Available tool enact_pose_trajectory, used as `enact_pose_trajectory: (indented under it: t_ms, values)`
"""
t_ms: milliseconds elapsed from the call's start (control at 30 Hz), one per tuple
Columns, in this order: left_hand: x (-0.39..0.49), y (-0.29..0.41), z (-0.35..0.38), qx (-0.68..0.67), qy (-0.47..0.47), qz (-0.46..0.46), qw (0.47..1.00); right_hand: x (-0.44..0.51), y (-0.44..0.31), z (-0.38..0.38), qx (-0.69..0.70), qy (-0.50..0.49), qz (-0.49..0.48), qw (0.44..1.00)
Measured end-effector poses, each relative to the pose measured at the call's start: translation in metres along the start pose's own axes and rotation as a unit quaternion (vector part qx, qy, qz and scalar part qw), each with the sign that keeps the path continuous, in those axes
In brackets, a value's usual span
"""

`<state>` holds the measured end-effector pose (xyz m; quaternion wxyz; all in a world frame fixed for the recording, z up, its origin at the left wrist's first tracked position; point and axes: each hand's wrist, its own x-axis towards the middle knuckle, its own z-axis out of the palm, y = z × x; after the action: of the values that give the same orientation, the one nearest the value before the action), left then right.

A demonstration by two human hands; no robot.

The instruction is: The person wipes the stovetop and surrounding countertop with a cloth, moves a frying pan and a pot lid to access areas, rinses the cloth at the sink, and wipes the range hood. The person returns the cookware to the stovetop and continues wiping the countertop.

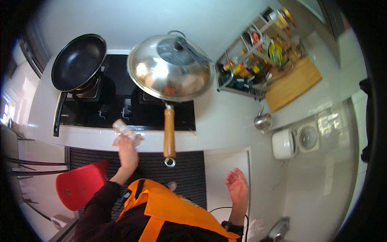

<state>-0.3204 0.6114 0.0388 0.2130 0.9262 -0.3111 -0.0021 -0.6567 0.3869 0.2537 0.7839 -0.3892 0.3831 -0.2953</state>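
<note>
My left hand [128, 151] is closed on a crumpled, light patterned cloth [125, 129] at the front edge of the black glass gas hob [90, 116]. Palm up and with fingers slightly curled, my right hand [238, 187] is held over the floor to the right and holds nothing. On the hob's right burner stands a wok under a domed metal lid [148, 72], its wooden handle [169, 133] pointing towards me. A black frying pan [79, 62] rests tilted on the left burner, with its handle over the counter.
A metal rack [239, 93] of bottles and packets stands at the right, beside a wooden cutting board [294, 84]. Nearer are a small metal pot [263, 122] and a white container [282, 144]. A red plastic stool or chair [80, 186] stands at lower left by a dark ribbed mat [187, 172].
</note>
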Motion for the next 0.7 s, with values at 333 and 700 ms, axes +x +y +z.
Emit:
enact_pose_trajectory:
  t_ms: [333, 700]
  values:
    - [-0.006, 0.234, 0.083, -0.061, -0.087, 0.272, 0.956, -0.067, -0.004, -0.142, 0.11, 0.102, -0.045, 0.988]
    - [0.152, 0.353, 0.093, -0.656, 0.026, -0.019, 0.754, -0.064, -0.005, -0.191, 0.168, 0.129, -0.057, 0.976]
